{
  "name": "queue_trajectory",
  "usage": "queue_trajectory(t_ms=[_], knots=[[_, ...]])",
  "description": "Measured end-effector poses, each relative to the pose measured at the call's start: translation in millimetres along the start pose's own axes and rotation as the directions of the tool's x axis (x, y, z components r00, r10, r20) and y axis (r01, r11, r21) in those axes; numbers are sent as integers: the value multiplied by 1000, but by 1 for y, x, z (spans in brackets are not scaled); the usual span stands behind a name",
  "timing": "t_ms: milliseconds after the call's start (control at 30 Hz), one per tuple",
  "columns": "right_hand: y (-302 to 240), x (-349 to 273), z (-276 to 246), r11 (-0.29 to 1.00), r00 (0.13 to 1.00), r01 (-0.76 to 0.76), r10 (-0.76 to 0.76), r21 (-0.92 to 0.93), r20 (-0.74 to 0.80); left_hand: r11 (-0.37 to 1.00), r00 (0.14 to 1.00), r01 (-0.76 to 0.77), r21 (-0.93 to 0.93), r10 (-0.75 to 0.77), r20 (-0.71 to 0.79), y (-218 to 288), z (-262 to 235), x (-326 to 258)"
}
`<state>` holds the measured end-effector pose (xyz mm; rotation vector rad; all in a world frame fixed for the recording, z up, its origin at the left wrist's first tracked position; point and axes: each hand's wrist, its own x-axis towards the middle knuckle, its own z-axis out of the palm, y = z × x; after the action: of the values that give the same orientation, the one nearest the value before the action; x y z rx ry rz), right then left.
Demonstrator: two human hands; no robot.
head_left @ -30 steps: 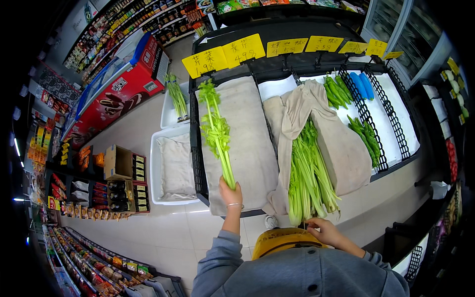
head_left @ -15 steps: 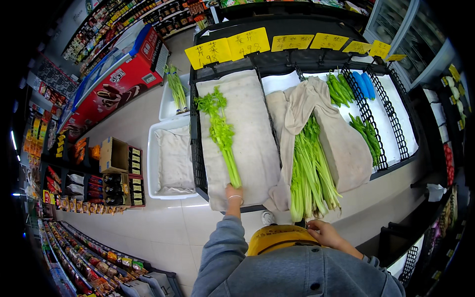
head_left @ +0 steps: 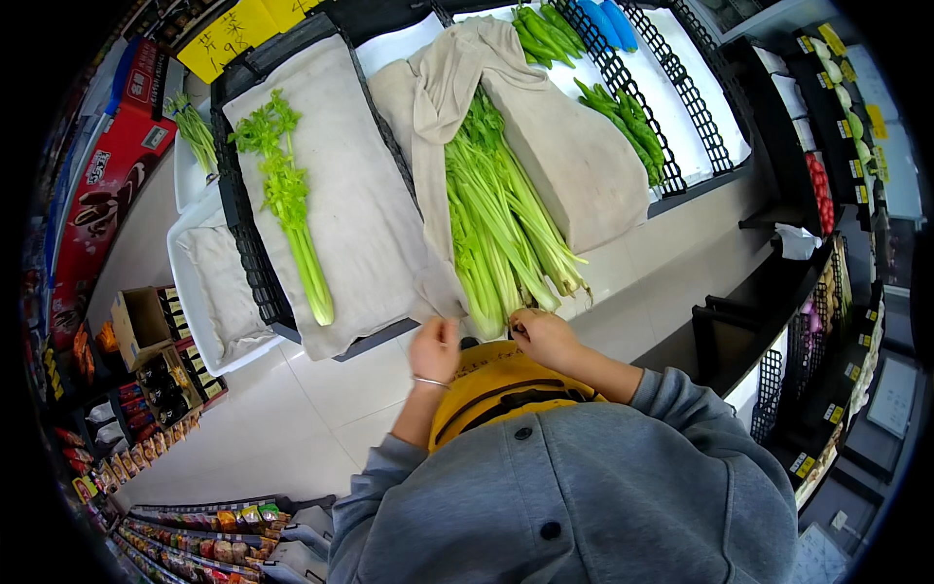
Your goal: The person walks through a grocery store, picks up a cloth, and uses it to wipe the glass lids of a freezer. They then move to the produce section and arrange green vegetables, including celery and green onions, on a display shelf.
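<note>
One bunch of celery (head_left: 300, 219) lies on the cloth-lined left display bin (head_left: 355, 146), leaves toward the far side. To its right, a bigger heap of celery (head_left: 496, 214) rests half under a damp beige cloth (head_left: 574, 161), root ends pointing at me. My right hand (head_left: 547, 339) is closed at the near root ends of the heap, its fingertips pinched on a celery base. Just left of the heap's near end, my left hand (head_left: 436, 348) hangs with curled fingers by the cloth's front edge, nothing visible in it.
Green peppers (head_left: 623, 127) and blue rolls (head_left: 608, 24) lie in the bins at right. White tubs (head_left: 209, 292) stand on the floor at left, near snack boxes (head_left: 146, 326). A dark shelf (head_left: 730, 321) runs along the right. A red freezer (head_left: 107, 185) stands far left.
My left hand has let go of the single celery bunch and moved right toward the heap. My right hand has closed on a root end. The whole view has turned and shifted.
</note>
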<state>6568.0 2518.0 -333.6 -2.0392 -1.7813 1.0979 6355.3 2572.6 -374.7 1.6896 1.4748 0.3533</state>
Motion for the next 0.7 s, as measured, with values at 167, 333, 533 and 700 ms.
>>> queue_trajectory(t_ms=[167,333,533,700], knots=[[9,-2,4,984,982,-174,170,45,86,910,933,315,-268,-245,265,-10,79,-7],[1,10,-5,991,994,48,-60,-125,-93,390,784,619,-682,-366,502,-16,98,19],[18,33,0,965,988,152,-153,-213,11,151,708,687,-711,-361,607,-7,83,22],[49,37,-8,980,987,50,-78,-190,-141,-16,765,610,-793,-250,593,-3,85,21]])
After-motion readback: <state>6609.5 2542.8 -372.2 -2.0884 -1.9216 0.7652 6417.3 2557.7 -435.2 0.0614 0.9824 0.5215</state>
